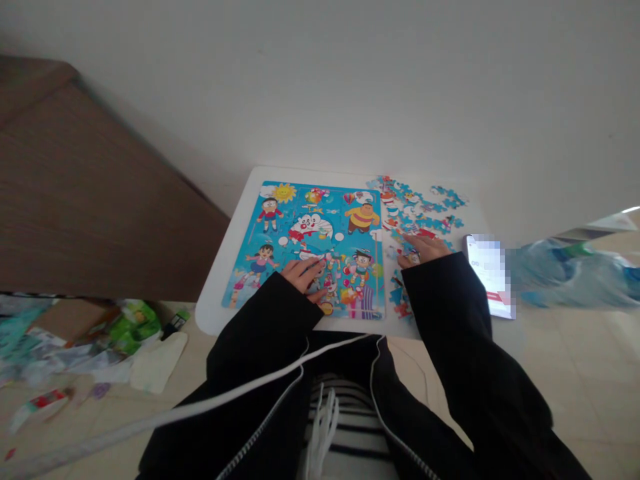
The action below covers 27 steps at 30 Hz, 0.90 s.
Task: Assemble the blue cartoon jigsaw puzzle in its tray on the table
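Open left hand (301,277) on the jigsaw puzzle (305,223), open right hand (420,250) on loose pieces (415,210).

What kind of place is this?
Probably a room in someone's home: a cartoon jigsaw puzzle lies on a small white table, beside brown wooden furniture, with scattered packaging on the tiled floor.

our wear: black zip-front jacket (450,333) with long sleeves | edging: thin white piping (260,413) along the zip | beneath: black-and-white striped shirt (350,413) | hanging: white tasselled cords (323,433) | across us: flat white cable (240,387)
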{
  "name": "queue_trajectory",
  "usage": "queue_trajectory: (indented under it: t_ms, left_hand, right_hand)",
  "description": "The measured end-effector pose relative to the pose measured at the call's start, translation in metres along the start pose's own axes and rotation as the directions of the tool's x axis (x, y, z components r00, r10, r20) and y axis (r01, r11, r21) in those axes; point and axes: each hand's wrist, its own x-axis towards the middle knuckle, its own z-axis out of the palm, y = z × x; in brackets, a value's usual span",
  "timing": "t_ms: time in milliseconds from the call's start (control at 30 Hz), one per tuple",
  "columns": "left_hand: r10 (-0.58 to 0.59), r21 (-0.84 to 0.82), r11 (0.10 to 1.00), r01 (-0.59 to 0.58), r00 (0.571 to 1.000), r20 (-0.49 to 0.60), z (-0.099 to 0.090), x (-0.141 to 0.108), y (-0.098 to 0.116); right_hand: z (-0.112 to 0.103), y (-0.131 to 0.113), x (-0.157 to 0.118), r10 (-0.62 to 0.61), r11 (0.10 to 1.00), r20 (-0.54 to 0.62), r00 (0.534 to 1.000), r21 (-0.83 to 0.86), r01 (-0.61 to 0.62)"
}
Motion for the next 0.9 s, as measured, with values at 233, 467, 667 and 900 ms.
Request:
queue_trajectory:
  t_ms: [233,467,667,900]
  left_hand:
    - [-0.035,-0.044,0.999,0.031,0.995,-0.097,0.003,-0.001,0.002]
    - [-0.102,-0.14,0.987,0.075,0.975,-0.199,-0.016,-0.006,0.011]
    - [-0.157,-0.307,0.947,0.091,0.967,-0.199,-0.021,0.009,0.028]
    - [0.044,-0.283,0.957,-0.068,0.995,-0.089,0.047,0.057,0.115]
  right_hand:
    - [0.02,-0.061,-0.014,-0.419,0.894,0.151,0.895,0.238,0.379]
    - [0.019,-0.067,-0.021,-0.45,0.886,0.185,0.874,0.216,0.41]
    - [-0.005,-0.018,-0.021,-0.124,0.992,0.007,0.992,0.013,0.124]
    - [-0.041,0.042,-0.019,0.182,0.974,-0.059,0.982,-0.126,-0.188]
